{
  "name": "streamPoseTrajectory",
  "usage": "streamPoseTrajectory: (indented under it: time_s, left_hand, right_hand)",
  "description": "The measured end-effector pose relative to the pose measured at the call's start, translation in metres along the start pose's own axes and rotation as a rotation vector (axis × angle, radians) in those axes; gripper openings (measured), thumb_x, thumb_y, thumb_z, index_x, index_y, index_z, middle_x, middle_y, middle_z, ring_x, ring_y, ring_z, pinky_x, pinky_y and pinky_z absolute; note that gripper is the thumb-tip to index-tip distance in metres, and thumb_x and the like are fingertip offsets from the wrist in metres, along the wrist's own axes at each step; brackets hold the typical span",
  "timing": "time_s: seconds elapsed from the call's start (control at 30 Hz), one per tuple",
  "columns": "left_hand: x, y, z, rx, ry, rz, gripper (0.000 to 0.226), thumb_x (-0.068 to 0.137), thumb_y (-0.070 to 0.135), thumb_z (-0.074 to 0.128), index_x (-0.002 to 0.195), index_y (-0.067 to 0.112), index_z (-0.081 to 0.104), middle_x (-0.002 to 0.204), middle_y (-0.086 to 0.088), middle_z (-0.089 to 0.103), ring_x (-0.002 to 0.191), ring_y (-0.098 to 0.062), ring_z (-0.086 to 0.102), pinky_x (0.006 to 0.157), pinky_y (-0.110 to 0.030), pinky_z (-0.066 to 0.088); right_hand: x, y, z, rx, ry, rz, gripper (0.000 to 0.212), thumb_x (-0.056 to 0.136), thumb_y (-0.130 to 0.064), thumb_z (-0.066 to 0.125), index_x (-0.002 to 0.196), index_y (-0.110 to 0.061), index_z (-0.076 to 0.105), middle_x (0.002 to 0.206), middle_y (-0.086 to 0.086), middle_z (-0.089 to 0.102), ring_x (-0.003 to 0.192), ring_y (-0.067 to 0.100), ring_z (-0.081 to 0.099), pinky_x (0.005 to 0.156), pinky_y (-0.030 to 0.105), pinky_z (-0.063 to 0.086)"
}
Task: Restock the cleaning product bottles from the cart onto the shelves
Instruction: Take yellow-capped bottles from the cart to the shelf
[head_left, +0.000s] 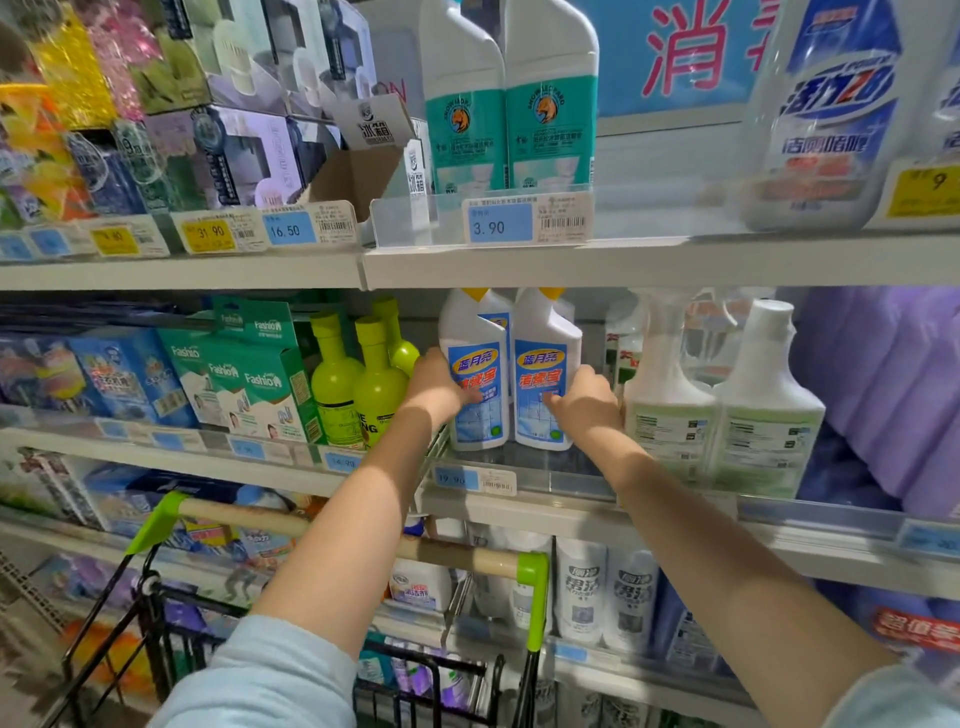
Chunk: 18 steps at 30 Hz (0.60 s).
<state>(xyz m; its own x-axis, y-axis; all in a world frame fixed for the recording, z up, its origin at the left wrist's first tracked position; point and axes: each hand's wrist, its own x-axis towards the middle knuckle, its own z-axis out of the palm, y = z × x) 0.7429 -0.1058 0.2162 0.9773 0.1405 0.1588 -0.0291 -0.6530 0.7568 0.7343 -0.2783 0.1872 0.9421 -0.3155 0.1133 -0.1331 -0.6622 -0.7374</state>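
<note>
Two white toilet-cleaner bottles with yellow caps and blue labels stand side by side on the middle shelf (524, 467). My left hand (439, 384) wraps the left bottle (480, 358) from its left side. My right hand (584, 397) grips the right bottle (543, 364) from its right side, fingers across the label. Both bottles are upright with their bases on the shelf. Below my arms is the cart (332, 525), with a wooden handle and green ends; several bottles lie in its basket, partly hidden.
Lime-green bottles (379, 384) stand just left of my left hand. White spray bottles (670, 400) crowd the right side. The shelf above (623, 260) holds teal-labelled bottles (511, 119) and price tags. Lower shelves carry white bottles behind the cart.
</note>
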Motion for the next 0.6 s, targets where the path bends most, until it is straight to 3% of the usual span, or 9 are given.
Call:
streamPoseTrajectory:
  time_s: [0.2, 0.6]
  left_hand:
    - [-0.006, -0.018, 0.026, 0.073, 0.04, -0.109, 0.062, 0.067, 0.019, 0.085, 0.117, 0.01, 0.049, 0.12, -0.008, 0.062, 0.109, -0.028, 0.061, 0.089, -0.041, 0.05]
    - [0.003, -0.025, 0.036, -0.016, 0.083, 0.001, 0.045, 0.076, 0.014, 0.078, 0.111, 0.01, 0.05, 0.119, -0.008, 0.063, 0.108, -0.028, 0.062, 0.086, -0.038, 0.05]
  right_hand:
    - [-0.009, 0.011, 0.016, 0.108, 0.007, 0.023, 0.041, 0.083, -0.017, 0.073, 0.112, -0.007, 0.048, 0.117, 0.012, 0.061, 0.108, 0.029, 0.06, 0.09, 0.039, 0.051]
    - [0.006, 0.013, 0.02, 0.104, 0.037, 0.014, 0.042, 0.081, -0.015, 0.075, 0.112, -0.008, 0.048, 0.118, 0.012, 0.063, 0.106, 0.03, 0.062, 0.09, 0.043, 0.053]
